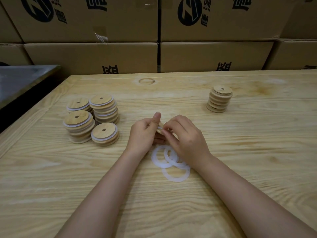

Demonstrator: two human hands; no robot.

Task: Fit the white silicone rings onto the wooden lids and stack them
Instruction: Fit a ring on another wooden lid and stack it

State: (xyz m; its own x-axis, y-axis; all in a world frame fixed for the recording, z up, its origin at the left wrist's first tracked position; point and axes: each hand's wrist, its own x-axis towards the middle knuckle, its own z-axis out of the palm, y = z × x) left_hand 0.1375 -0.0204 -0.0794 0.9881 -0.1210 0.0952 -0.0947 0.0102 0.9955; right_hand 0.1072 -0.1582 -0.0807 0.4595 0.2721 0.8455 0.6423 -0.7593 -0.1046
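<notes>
A person's left hand point(142, 133) grips a wooden lid point(160, 125) mid-table; the right hand point(185, 136) pinches a white ring point(160, 127) onto its rim. Loose rings point(171, 163) lie just nearer. Next, likely: seat it fully, then add it to the stacks point(104, 109) at left.

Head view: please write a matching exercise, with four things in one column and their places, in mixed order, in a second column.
1. ringed lid stacks
2. bare lid stack
3. loose silicone rings
4. single wooden lid

A. held by left hand and right hand
B. far right of the table
C. lying flat on the near side of the hands
D. left side of the table

Pairs: 1-D; 2-B; 3-C; 4-A
</notes>
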